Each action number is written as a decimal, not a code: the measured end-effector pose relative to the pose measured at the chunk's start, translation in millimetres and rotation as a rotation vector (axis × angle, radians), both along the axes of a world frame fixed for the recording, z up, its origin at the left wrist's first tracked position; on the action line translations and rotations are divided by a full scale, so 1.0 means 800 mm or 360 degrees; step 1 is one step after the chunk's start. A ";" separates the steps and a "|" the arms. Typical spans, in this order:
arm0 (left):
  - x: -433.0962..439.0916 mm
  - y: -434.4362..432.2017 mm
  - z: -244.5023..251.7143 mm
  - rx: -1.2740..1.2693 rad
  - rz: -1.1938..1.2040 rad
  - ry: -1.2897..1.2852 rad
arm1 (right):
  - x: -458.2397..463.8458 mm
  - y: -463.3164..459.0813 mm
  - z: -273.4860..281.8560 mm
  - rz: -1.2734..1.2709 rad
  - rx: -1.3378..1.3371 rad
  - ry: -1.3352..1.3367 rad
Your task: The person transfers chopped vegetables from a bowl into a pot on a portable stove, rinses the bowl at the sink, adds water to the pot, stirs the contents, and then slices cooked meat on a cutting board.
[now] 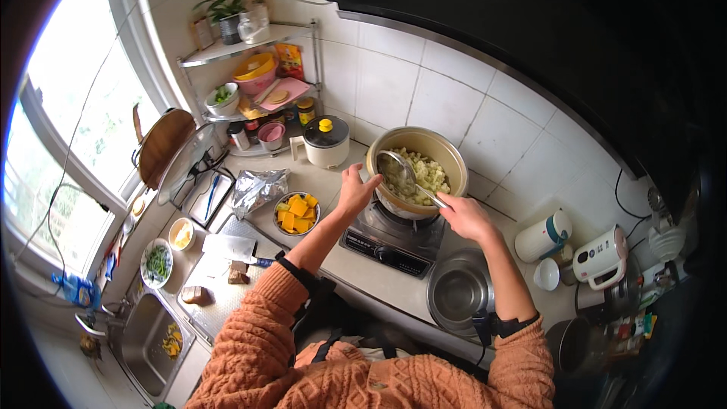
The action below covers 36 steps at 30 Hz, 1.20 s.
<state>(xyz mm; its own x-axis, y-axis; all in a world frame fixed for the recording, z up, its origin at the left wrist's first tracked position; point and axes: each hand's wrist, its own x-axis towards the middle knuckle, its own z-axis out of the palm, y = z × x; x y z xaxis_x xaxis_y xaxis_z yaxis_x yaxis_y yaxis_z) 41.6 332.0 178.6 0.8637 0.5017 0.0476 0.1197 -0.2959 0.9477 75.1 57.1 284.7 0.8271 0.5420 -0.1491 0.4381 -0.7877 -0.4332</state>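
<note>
My right hand [467, 218] grips the handle of a metal ladle or skimmer [397, 173], whose round bowl tips inside a deep beige pot [461, 160]. Pale green-white food in small pieces [429, 173] fills the bottom of the pot. The pot stands on a black-and-steel gas stove [386, 250]. At the pot's left side, my left hand [359, 188] hovers by the rim with thumb and fingers apart, holding nothing; whether it touches the rim is unclear. A bowl of orange pumpkin chunks [296, 213] sits left of the stove, beyond my left forearm.
Right of the stove rests a steel basin [459, 289], with a white kettle [601, 255] farther right. A cleaver [230, 247] lies on the left cutting board [218, 278] above the sink [145, 346]. A lidded cooker [326, 142] stands behind; a range hood [511, 23] overhangs.
</note>
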 end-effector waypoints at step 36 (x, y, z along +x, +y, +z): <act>-0.036 0.027 0.033 0.0880 -0.0658 -0.0825 | -0.028 0.027 -0.012 -0.0514 -0.0148 -0.0236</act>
